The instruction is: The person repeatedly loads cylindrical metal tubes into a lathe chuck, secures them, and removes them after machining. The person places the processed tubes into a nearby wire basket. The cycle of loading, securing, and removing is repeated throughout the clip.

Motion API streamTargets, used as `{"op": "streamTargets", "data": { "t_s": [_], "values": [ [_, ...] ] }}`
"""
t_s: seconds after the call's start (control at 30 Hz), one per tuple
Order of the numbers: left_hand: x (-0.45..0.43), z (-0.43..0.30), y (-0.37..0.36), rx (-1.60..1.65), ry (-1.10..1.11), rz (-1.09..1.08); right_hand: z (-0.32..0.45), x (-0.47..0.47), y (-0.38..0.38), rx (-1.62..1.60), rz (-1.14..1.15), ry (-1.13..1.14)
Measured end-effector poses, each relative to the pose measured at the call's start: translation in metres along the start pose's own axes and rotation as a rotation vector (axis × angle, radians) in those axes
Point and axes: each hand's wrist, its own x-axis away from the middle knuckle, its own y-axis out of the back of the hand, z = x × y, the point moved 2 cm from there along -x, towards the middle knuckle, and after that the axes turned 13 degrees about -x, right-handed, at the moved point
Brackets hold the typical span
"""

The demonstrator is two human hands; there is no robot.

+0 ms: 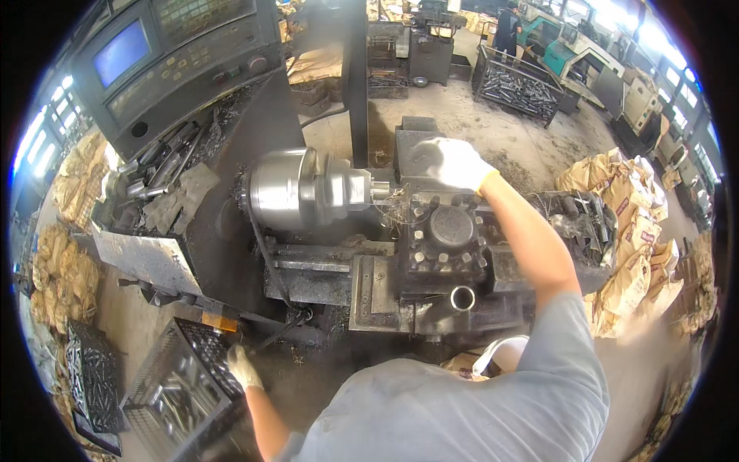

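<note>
My right hand (456,163), in a white glove with a yellow cuff, is over a dark block behind the square turret tool post (452,226) of a lathe. Its fingers are blurred, so what they touch is unclear. To its left is the lathe chuck (284,187), with a short bright metal piece (380,189) sticking out of its jaws. Wiry metal swarf (401,208) hangs between that piece and the tool post. Low on the left, my gloved left hand (243,367) is near the end of a slanting lever (283,334), beside a mesh crate; its grip is not clear.
The mesh crate (216,341) holds metal tubes (185,398). A tray (138,254) left of the chuck carries metal pieces and a rag. An upright tube (462,298) rises from the carriage. Paper sacks (632,242) stand right; a control panel (190,63) rises upper left. A person (508,29) stands far back.
</note>
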Motion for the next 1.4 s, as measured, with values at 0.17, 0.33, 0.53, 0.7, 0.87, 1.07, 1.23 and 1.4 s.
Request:
{"op": "streamTargets", "data": {
  "t_s": [0.17,0.33,0.53,0.7,0.87,1.07,1.23,1.4],
  "values": [
    [0.001,-0.050,-0.006,-0.298,-0.293,-0.245,-0.014,-0.058,-0.058,-0.320,0.725,-0.197],
    [-0.012,-0.050,0.003,-0.511,-0.313,-0.384,-0.031,-0.066,-0.086,-0.366,0.726,-0.170],
    [-0.053,-0.025,0.015,-0.146,-0.148,-0.189,-0.037,-0.034,-0.056,-0.855,0.422,-0.242],
    [-0.031,-0.020,0.000,0.295,0.181,-0.102,0.031,-0.023,-0.038,-1.130,0.502,-0.006],
    [0.076,-0.053,-0.056,-0.217,-0.174,0.002,-0.026,0.041,0.032,-0.290,-0.650,0.005],
    [0.123,-0.226,-0.170,-0.589,-1.381,0.022,-0.149,0.025,0.031,0.297,-0.268,-0.665],
    [0.134,-0.349,-0.292,-0.921,-1.778,0.243,-0.079,-0.034,-0.023,-0.013,0.285,-0.079],
    [0.132,-0.368,-0.359,-1.486,-1.761,0.263,-0.043,-0.110,-0.121,-0.045,0.764,-0.232]
  ]
}}
